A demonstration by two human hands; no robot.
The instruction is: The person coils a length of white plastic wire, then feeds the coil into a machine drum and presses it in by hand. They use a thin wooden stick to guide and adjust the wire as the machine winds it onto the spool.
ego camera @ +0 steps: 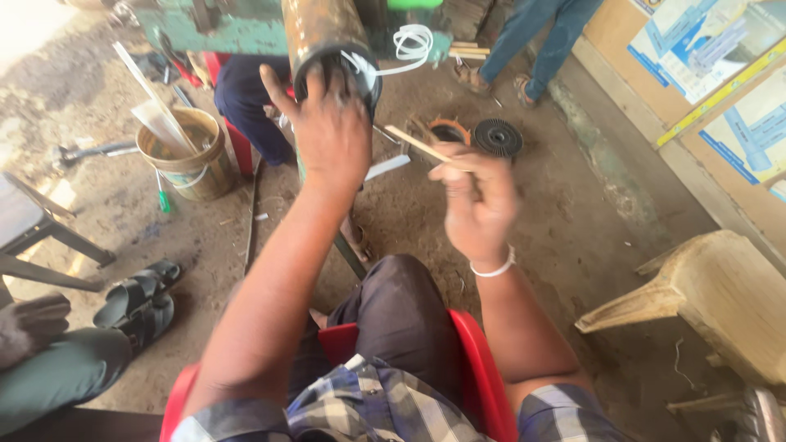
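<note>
Sticks are held in a bucket on the dirt floor. The left hand is spread over a cylinder; a stick is pinched by the right hand.

Cylinder's open end behind left hand; fingertips blurred.

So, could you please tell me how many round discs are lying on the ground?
2: an orange-rimmed ring and a black ribbed disc beside it, beyond the right hand. More may be hidden behind the hands.

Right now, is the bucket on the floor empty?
No, the bucket on the dirt floor has pale flat sticks standing in it and poking out over its rim.
</note>
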